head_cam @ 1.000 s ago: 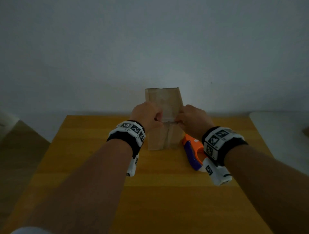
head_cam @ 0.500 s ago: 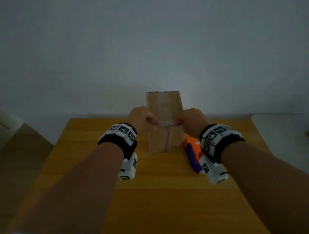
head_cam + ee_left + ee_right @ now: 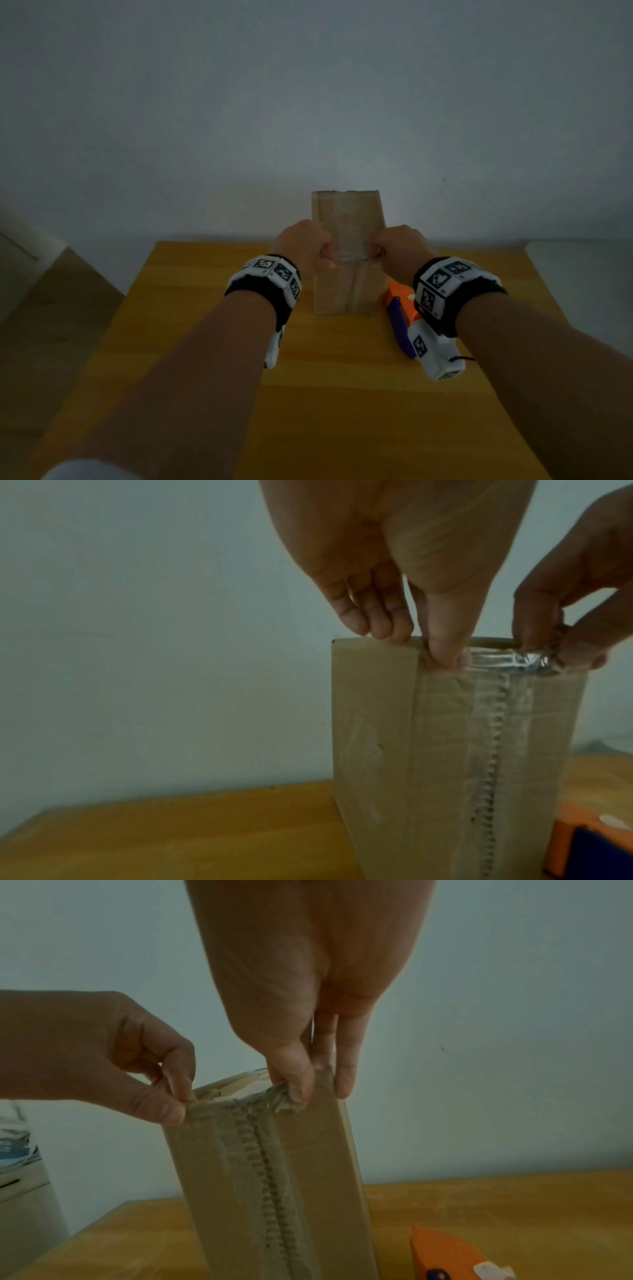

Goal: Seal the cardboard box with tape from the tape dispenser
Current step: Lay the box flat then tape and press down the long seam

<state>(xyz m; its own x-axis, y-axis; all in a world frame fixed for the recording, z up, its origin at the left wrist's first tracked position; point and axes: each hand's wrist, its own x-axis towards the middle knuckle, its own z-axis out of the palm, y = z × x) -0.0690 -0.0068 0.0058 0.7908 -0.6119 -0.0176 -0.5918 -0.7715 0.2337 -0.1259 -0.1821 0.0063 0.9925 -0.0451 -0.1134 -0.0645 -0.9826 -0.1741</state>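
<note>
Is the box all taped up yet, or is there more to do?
Almost. Done: tape already covers the seam of the cardboard box, and the tape dispenser lies on the table. Now: the left hand and right hand pinch the tape's end at the top edge. Left: pressing it flat.

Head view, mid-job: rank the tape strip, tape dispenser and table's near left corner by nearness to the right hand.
1. Tape strip: pinched in the right hand, stretched across the cardboard box.
2. Tape dispenser: on the table, below the right wrist.
3. Table's near left corner: lower left, farthest.
</note>
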